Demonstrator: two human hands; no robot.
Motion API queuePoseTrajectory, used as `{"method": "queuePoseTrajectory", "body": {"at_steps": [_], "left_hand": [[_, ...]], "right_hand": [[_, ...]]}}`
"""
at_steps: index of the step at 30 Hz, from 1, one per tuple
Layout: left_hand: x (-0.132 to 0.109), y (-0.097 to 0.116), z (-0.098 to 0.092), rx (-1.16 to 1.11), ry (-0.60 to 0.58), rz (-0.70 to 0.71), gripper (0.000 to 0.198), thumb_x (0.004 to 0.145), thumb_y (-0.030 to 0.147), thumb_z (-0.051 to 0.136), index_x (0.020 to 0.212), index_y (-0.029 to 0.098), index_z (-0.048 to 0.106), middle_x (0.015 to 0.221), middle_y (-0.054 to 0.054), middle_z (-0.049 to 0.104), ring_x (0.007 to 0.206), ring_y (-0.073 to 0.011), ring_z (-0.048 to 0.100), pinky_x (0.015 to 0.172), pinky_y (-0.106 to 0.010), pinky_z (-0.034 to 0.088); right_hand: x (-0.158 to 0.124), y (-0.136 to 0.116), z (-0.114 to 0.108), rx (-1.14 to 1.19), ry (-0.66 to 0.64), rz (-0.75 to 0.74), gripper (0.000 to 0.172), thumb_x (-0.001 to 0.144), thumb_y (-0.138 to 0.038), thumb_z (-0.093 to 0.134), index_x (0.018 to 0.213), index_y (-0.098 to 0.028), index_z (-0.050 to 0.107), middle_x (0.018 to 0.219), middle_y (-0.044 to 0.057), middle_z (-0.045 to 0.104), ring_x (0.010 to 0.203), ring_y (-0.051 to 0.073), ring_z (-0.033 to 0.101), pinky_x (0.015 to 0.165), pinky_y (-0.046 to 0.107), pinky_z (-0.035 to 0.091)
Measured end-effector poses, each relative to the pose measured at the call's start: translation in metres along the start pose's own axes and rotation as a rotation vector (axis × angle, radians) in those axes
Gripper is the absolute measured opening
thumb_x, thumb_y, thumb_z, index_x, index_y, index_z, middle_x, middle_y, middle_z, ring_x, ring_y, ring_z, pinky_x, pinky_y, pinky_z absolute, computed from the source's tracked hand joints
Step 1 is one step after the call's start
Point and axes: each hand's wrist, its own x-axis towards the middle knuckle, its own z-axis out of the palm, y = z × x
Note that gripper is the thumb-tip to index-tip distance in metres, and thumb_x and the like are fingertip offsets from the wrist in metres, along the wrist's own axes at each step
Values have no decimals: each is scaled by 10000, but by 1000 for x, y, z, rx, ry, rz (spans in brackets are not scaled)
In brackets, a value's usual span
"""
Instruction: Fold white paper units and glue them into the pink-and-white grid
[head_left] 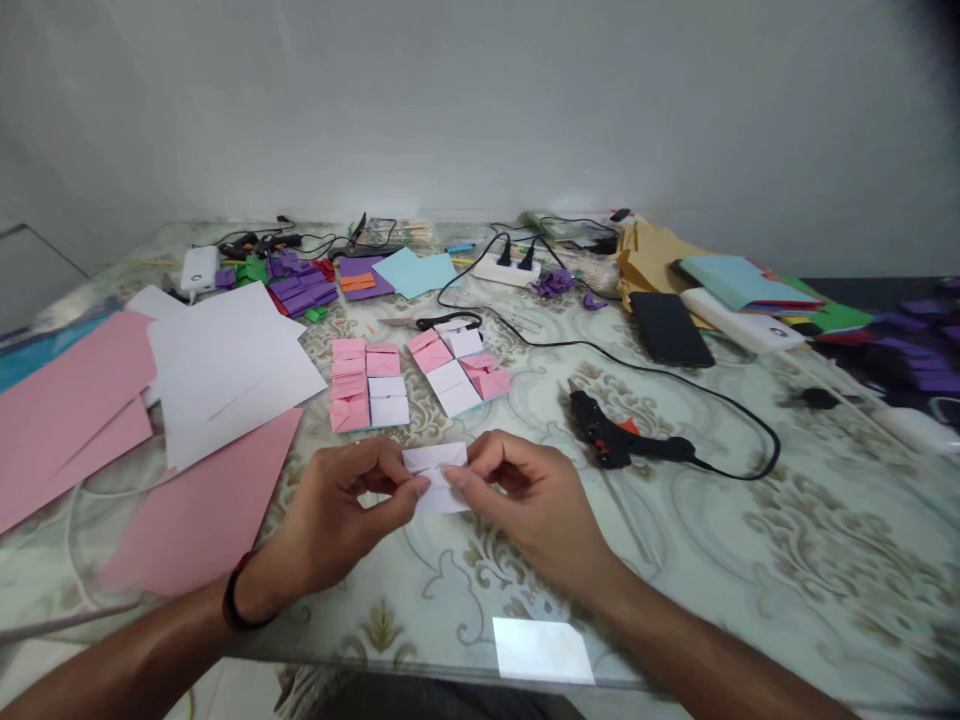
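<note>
A small folded white paper piece [437,472] sits between both my hands just above the glass-topped table [750,540]. My left hand [341,510] pinches its left side with thumb and fingers closed. My right hand [529,500] pinches its right side in the same way. Just beyond them lie two groups of folded pink and white paper squares, one upright [369,384] and one slanted [459,366]. A black wristband circles my left wrist.
Pink sheets [67,410] and white sheets [225,370] lie at the left. A black glue gun [615,438] with its cord rests right of my hands. A phone [670,328], power strip [506,268], purple paper pieces [300,290] and coloured paper stacks [742,285] crowd the far side.
</note>
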Motion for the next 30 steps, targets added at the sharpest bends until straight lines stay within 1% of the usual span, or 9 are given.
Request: {"method": "queuePoseTrajectory", "body": {"at_steps": [5, 9, 13, 16, 20, 22, 25, 28, 30], "left_hand": [[0, -1, 1, -10, 15, -43, 265, 896, 272, 746, 706, 171, 591, 650, 22, 588, 575, -88, 479, 517, -197, 384], [1, -2, 0, -58, 20, -41, 227, 894, 245, 746, 740, 177, 594, 641, 30, 593, 554, -81, 485, 498, -178, 387], [2, -2, -4, -107, 18, -16, 78, 934, 213, 701, 862, 188, 687, 696, 11, 646, 592, -94, 541, 530, -186, 430], [3, -1, -6, -27, -14, 21, 134, 957, 179, 652, 894, 196, 770, 779, -27, 726, 664, -113, 599, 586, -207, 462], [3, 1, -7, 50, -39, 21, 157, 965, 196, 646, 979, 217, 801, 829, -37, 760, 689, -118, 610, 597, -208, 469], [4, 1, -6, 74, -38, -18, 118, 949, 249, 690, 995, 211, 792, 779, -27, 738, 644, -114, 584, 570, -206, 459], [4, 1, -4, 95, -41, -44, 95, 914, 291, 747, 935, 200, 765, 721, -1, 696, 586, -94, 541, 533, -192, 426], [3, 0, -1, 120, -45, -17, 64, 910, 263, 744, 894, 203, 730, 620, 52, 577, 531, -73, 464, 504, -175, 377], [2, -2, -1, 140, -24, -11, 59, 902, 253, 746, 931, 214, 713, 596, 77, 478, 526, -76, 420, 498, -176, 356]], "right_hand": [[-1, 1, 1, 2, 7, -39, 340, 855, -278, 774, 636, -208, 523, 644, -31, 568, 597, 116, 502, 557, 258, 391], [-1, 3, 2, 19, 17, -16, 354, 864, -295, 787, 665, -214, 506, 666, -36, 560, 605, 115, 490, 563, 255, 387], [0, 7, 2, 96, 11, 17, 245, 886, -315, 788, 854, -232, 560, 695, -60, 544, 615, 115, 484, 584, 247, 396], [0, 8, 0, 105, -6, -11, 172, 910, -307, 761, 934, -241, 604, 709, -58, 545, 634, 122, 494, 594, 250, 399], [1, 5, -3, 20, -75, -25, 69, 936, -300, 709, 919, -233, 710, 771, -5, 641, 679, 146, 545, 623, 279, 425], [2, 2, -3, -18, -112, -11, 105, 948, -309, 683, 911, -230, 742, 799, 17, 681, 683, 155, 558, 629, 293, 432], [2, 1, -1, -48, -113, -2, 96, 939, -298, 688, 997, -240, 740, 740, -14, 602, 664, 150, 530, 618, 286, 424], [0, 2, 1, -20, -121, 13, 296, 912, -252, 709, 1201, -267, 648, 717, -65, 480, 657, 136, 491, 625, 268, 420], [0, 3, 2, -4, -135, 42, 357, 911, -251, 709, 1251, -271, 600, 721, -75, 460, 660, 133, 479, 631, 265, 413]]}}
